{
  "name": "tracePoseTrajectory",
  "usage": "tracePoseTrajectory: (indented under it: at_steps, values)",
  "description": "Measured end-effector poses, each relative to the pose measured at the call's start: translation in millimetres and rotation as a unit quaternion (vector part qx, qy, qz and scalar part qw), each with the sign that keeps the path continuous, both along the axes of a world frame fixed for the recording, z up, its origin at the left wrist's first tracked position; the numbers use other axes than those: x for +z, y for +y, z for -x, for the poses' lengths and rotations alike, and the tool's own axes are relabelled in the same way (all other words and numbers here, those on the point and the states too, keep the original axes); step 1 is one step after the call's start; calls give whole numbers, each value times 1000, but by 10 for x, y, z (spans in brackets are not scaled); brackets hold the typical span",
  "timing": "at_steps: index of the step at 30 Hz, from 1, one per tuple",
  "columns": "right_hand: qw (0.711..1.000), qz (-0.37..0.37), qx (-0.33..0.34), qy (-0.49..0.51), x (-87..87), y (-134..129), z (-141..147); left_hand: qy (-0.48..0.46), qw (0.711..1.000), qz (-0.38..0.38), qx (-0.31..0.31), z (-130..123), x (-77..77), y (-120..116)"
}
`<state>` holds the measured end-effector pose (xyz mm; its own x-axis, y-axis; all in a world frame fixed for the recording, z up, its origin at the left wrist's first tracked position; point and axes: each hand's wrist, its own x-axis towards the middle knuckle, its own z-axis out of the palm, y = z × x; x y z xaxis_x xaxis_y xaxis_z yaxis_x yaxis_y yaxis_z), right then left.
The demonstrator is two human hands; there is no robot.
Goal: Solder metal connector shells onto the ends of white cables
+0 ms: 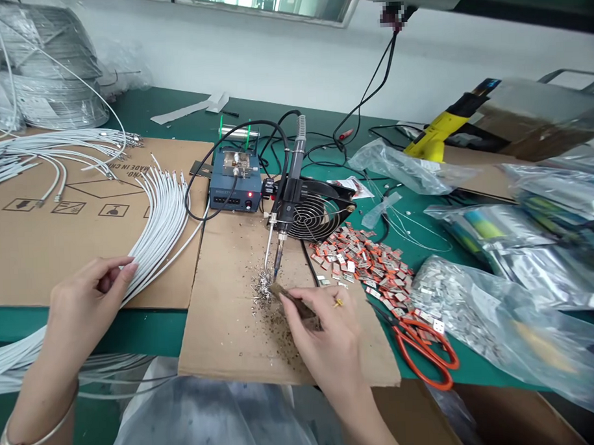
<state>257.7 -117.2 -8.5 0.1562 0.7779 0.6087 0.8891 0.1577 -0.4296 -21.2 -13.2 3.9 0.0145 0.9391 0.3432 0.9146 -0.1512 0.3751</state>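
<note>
Cardboard base: brown corrugated cardboard sheet (232, 315) lies over the green bench (149, 331); I work on it with both hands.
Right hand: my right hand (325, 332) pinches a small dark brown stub-shaped piece (293, 304) between thumb and fingertips, a narrow closed grip.
Piece position: it sits just below the tip of the black mounted soldering iron (284, 216), amid grey solder crumbs (263, 292).
Key relation: the piece's long axis runs from my fingers up and to the left, its free end pointing at the iron tip, which comes down from above, slightly tilted; I cannot tell if they touch.
Left hand: my left hand (88, 301) rests on the fanned bundle of white cables (160, 221), fingers loosely curled, gripping nothing that I can see.
Nearer hand: the right is far closer to the iron; the left is well apart, by the cables.
Around: blue-grey solder station box (234, 186) behind the iron, round black fan (316, 215) just beside it, pile of small red-and-silver connector parts (361, 259) to the right, orange-handled scissors (423, 351) near my right wrist.
</note>
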Motion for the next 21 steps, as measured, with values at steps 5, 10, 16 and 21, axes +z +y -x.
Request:
tracePoseTrajectory:
  at_steps: [5,10,16,21]
  values:
    - [999,11,5,34,-9,-65,-28,-9,1000,8,5,15,-22,30]
    - [997,-11,-22,79,-35,-11,-52,-75,995,64,29,35,15,58]
    - [988,79,22,128,-68,-45,-102,-259,963,73,-2,-155,265,41]
    - [972,176,129,89,-92,-153,-135,-432,867,186,-165,-519,522,-172]
